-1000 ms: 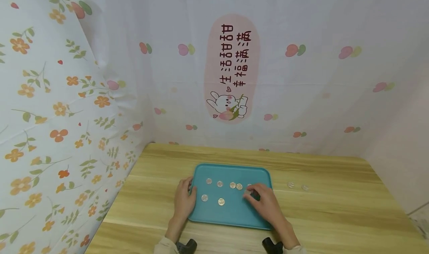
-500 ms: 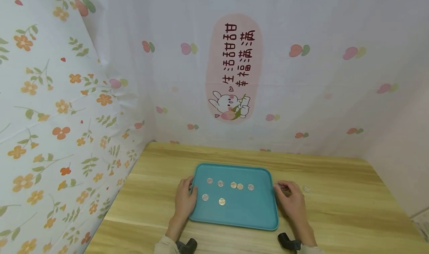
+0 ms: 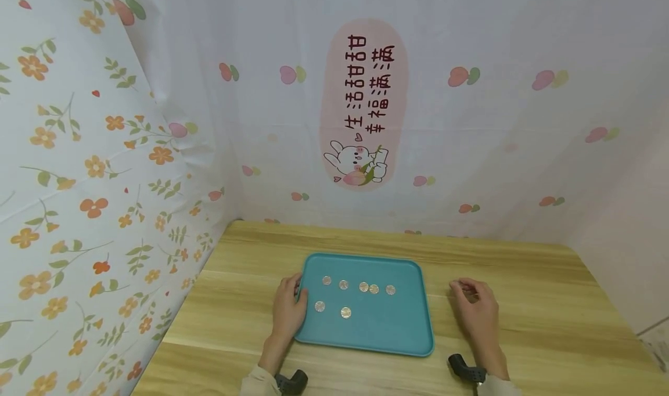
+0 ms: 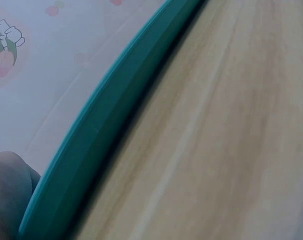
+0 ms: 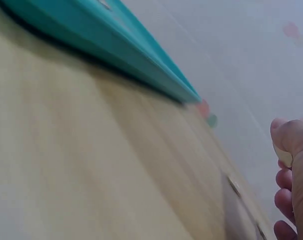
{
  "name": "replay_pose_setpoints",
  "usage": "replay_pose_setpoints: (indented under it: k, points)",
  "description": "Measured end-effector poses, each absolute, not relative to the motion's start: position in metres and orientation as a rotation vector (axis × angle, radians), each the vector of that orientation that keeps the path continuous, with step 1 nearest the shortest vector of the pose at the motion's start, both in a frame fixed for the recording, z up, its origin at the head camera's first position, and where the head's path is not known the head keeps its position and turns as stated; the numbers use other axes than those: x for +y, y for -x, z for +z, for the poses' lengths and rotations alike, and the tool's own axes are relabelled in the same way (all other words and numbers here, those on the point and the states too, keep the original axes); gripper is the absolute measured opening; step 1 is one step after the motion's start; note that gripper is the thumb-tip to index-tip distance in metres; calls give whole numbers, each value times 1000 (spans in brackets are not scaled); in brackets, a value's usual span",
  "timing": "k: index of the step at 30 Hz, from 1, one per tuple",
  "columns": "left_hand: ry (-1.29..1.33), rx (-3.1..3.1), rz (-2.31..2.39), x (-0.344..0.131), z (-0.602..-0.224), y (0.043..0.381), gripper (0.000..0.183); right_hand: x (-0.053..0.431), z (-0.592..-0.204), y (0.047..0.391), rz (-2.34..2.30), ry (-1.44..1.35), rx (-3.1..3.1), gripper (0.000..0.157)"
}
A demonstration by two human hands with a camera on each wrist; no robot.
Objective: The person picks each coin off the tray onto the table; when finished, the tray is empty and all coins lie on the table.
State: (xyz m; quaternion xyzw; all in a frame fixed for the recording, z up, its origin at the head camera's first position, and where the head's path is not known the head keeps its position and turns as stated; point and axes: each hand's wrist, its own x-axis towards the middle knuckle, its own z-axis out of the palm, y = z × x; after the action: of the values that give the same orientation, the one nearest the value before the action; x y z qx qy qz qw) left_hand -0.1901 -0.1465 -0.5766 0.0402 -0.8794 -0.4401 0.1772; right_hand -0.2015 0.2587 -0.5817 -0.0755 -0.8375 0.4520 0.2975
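Note:
A blue-green tray (image 3: 376,332) lies on the table, with several silvery and gold-toned coins (image 3: 345,313) spread over it. My left hand (image 3: 286,310) holds the tray's left edge, its thumb over the rim and its fingers along the outside. Only a rounded bit of that hand (image 4: 9,195) shows past the rim in the left wrist view. Off the tray's right side, my right hand (image 3: 477,309) is low over the table. Between its thumb and finger a pale coin (image 5: 283,156) shows in the right wrist view.
Two thin coins, one of them nearer the tray (image 5: 234,184), lie on the wooden table (image 3: 549,315) beside the right hand; the hand hides them in the head view. A patterned white cloth (image 3: 470,152) hangs behind the table, and a floral one (image 3: 78,210) at left.
My right hand has moved from over the tray's right part to the table on the right, carrying a coin. My left hand stays at the tray's left edge.

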Motion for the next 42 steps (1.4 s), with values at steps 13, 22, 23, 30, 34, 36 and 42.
replay_pose_setpoints:
  k: [13,22,23,30,34,36,42]
  points:
    - [-112,-2487,-1252,-146,-577,190,39,321,-574,194,1196,653,-2316,42]
    - [-109,-2490,-1242,-145,-579,191,39,325,-576,196,1037,597,-2440,43]
    - [-112,-2492,-1242,-145,-578,191,39,325,-576,196,1012,588,-2445,41]
    - [-134,-2488,-1248,-146,-576,189,40,325,-578,197,928,537,-2530,39]
    - [-131,-2491,-1235,-147,-577,188,39,326,-580,198,924,538,-2548,40]
    - [-122,-2490,-1232,-147,-577,189,39,326,-580,197,925,550,-2545,40]
    - [-112,-2481,-1257,-147,-575,189,39,324,-574,197,1104,646,-2454,50]
